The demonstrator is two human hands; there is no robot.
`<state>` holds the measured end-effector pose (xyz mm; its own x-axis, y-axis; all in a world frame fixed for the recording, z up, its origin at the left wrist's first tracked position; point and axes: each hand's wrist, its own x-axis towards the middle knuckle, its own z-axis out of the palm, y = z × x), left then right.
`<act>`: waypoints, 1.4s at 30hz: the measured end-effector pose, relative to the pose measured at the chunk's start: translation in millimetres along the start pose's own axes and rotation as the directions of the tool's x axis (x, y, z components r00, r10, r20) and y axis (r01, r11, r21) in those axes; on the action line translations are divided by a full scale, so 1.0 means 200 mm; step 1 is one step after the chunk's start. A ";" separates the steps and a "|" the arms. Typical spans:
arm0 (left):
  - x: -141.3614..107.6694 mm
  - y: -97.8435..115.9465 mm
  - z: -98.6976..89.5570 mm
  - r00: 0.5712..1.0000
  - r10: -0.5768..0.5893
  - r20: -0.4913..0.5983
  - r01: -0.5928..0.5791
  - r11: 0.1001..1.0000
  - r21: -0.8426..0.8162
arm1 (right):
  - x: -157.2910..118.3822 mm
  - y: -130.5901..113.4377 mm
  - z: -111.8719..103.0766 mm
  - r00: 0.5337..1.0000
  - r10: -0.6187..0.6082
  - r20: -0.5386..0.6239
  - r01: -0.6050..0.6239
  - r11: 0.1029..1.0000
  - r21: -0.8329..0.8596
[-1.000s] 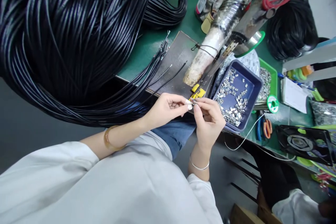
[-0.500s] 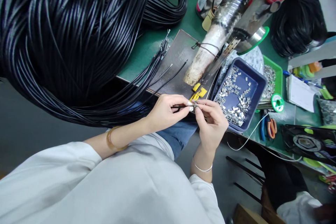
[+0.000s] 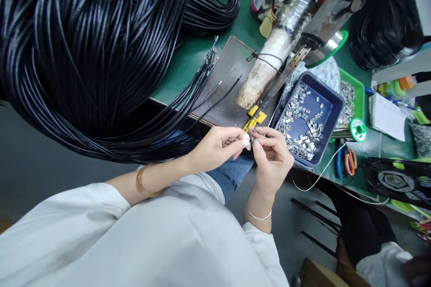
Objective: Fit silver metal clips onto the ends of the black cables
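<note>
My left hand (image 3: 224,143) is closed in a pinch at the bench's front edge, with white wrapping (image 3: 247,141) at its fingertips. A black cable was visible between these fingers a moment ago; now they mostly hide it. Facing it, my right hand (image 3: 271,154) pinches a small dark and metallic piece, too small to name exactly. The fingertips of both hands nearly meet. Just beyond them lies a yellow tool (image 3: 255,118), partly covered. Right of my right hand stands a blue tray (image 3: 325,94) holding many small metal connectors (image 3: 303,148).
Coiled black cables (image 3: 90,54) fill the left, with loose ends over a brown board (image 3: 232,63). A duct pipe (image 3: 266,63) slants above the board. At right are a green tray (image 3: 359,92), orange-handled pliers (image 3: 350,161), a fan (image 3: 393,181) and another person's sleeve (image 3: 382,260).
My left fingers have shifted and curled slightly, hiding the cable that showed between them. My right fingers have moved slightly apart from the left. The surroundings have shifted slightly in view.
</note>
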<state>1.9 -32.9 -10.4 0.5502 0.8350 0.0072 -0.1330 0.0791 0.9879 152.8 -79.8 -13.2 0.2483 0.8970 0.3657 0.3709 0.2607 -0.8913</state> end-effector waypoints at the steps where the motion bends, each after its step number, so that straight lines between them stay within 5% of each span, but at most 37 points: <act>1: 0.00 0.01 0.00 0.994 -0.102 0.047 0.108 0.983 -0.150 | 0.00 0.00 0.01 1.000 -0.004 -0.019 0.004 1.000 0.003; 4: 0.01 0.02 0.00 0.964 -0.239 0.113 0.264 0.895 -0.359 | -0.01 0.00 0.02 0.997 -0.038 -0.071 0.034 0.998 -0.061; 9: 0.04 -0.01 -0.03 0.976 -0.217 -0.004 0.201 0.909 -0.364 | 0.01 -0.01 0.01 0.974 -0.136 -0.180 0.102 0.977 -0.187; 14: 0.05 0.00 -0.03 0.980 -0.197 -0.036 0.177 0.936 -0.304 | 0.01 -0.03 -0.01 0.966 -0.236 -0.106 0.200 0.941 -0.272; 24: 0.03 -0.04 -0.01 0.990 -0.024 -0.140 0.024 1.000 0.002 | 0.03 -0.01 0.01 0.999 0.040 0.021 -0.038 0.998 -0.055; 32: 0.02 -0.01 0.03 0.994 -0.030 -0.104 0.013 0.986 -0.165 | 0.02 0.01 0.05 0.991 0.087 -0.104 -0.076 0.992 0.104; 36: 0.04 0.01 0.00 0.984 -0.155 -0.090 0.128 0.959 -0.252 | 0.03 -0.01 0.01 0.975 -0.031 -0.221 0.027 0.999 -0.017; 42: 0.05 0.01 -0.02 0.984 -0.166 -0.068 0.143 0.956 -0.256 | 0.01 -0.03 -0.01 0.957 -0.272 -0.102 0.246 0.946 -0.210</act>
<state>4.7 -22.8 -9.2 0.5072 0.8455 -0.1673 -0.2591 0.3347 0.9060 152.3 -80.0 -5.8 0.2280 0.7513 0.6193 0.5997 0.3928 -0.6972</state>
